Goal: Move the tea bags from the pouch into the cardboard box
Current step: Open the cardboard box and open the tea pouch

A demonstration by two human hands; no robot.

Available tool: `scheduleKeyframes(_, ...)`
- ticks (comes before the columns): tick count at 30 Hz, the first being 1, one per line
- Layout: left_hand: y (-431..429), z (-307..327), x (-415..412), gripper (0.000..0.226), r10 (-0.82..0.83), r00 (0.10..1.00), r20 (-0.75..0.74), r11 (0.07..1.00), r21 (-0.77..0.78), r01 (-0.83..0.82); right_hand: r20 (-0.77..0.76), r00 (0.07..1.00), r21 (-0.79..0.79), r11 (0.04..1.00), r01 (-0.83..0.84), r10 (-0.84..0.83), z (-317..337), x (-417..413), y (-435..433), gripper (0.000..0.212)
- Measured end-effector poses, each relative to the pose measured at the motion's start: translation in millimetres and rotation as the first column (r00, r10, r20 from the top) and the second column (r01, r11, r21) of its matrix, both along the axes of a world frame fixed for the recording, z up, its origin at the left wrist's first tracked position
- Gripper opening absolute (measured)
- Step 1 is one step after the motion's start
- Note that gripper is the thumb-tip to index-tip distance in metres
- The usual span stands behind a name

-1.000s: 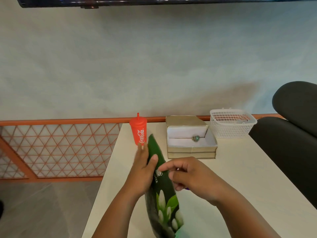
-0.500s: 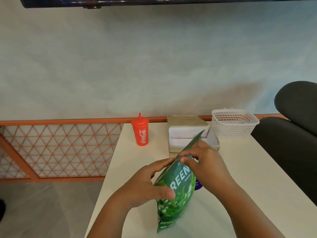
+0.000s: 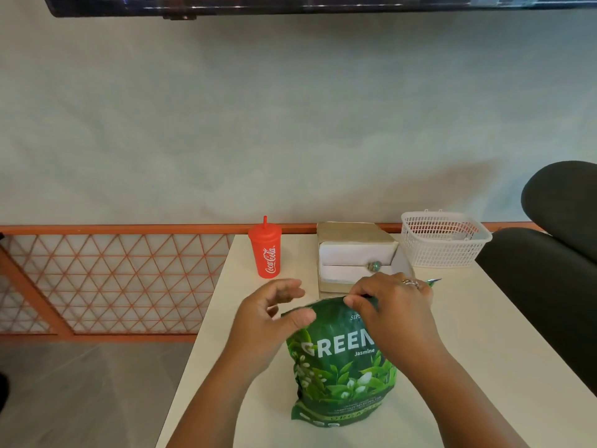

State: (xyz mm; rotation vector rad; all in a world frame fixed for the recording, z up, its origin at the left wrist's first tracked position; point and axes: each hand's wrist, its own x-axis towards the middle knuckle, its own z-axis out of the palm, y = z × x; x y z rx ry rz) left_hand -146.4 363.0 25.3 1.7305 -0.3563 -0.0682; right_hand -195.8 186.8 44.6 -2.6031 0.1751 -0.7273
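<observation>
Right hand (image 3: 394,307): fingers curled, thumb and fingertips pinching the top edge of the pouch (image 3: 342,367) at its middle; a ring (image 3: 410,282) sits on one finger. A small green tip (image 3: 434,281) projects past the far right side of this hand; what it belongs to cannot be determined. Left hand (image 3: 268,321): thumb lies on the front face of the pouch at its upper left corner; the fingers are loosely curled above the top edge, and whether they grip the pouch cannot be told. The pouch is green, printed "GREEN" and "Jasmine" with leaf artwork, and stands upright on the near part of the table (image 3: 484,334), between the two hands. Just beyond the hands, the cardboard box (image 3: 355,253) is open, showing a white lining with a small round green object (image 3: 374,266) inside. Left of the box stands a red lidded cup (image 3: 265,250). Right of the box sits a white plastic basket (image 3: 442,240). A dark chair (image 3: 549,263) stands at the right edge of the table; an orange lattice railing (image 3: 113,279) runs at the left.
</observation>
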Motion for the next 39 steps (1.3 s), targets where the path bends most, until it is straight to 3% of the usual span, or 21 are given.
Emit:
scheduleKeyframes(6,-9.8,-5.9,-5.1,0.020,0.089,0.995,0.053,0.995,-0.041,-0.087,0.036,0.999,0.007,1.000,-0.002,0.002,-2.5,-1.3,-6.7,0.017)
scheduleKeyframes(9,-12.5,0.1,-5.3,0.021,0.135,0.991,0.002,0.985,-0.109,-0.134,0.018,0.999,0.013,1.000,0.026,-0.026,2.3,-3.5,-15.5,0.012)
scheduleKeyframes(14,-6.3,14.5,13.2,0.022,0.276,0.953,-0.122,0.930,-0.216,-0.297,-0.183,0.982,0.133,0.991,-0.018,0.042,9.2,-11.5,-34.1,0.013)
scheduleKeyframes(22,3.0,39.1,38.4,0.032,0.365,0.931,0.029,0.922,-0.150,-0.357,-0.452,0.883,0.206,0.978,-0.038,0.130,-6.4,-16.5,-48.0,0.010)
scheduleKeyframes(26,5.1,39.9,42.2,0.032,0.360,0.929,0.085,0.930,-0.113,-0.350,-0.481,0.854,0.250,0.965,-0.083,0.198,-9.5,-17.3,-43.5,0.020)
scheduleKeyframes(31,4.6,38.8,41.9,0.032,0.316,0.946,0.077,0.947,-0.090,-0.309,-0.471,0.843,0.279,0.950,-0.137,0.260,-4.4,-15.8,-33.7,0.010)
scheduleKeyframes(39,-8.5,33.3,22.1,0.030,0.113,0.974,0.198,0.989,0.071,-0.129,-0.356,0.818,0.513,0.826,-0.233,0.452,8.6,-10.8,1.2,0.024)
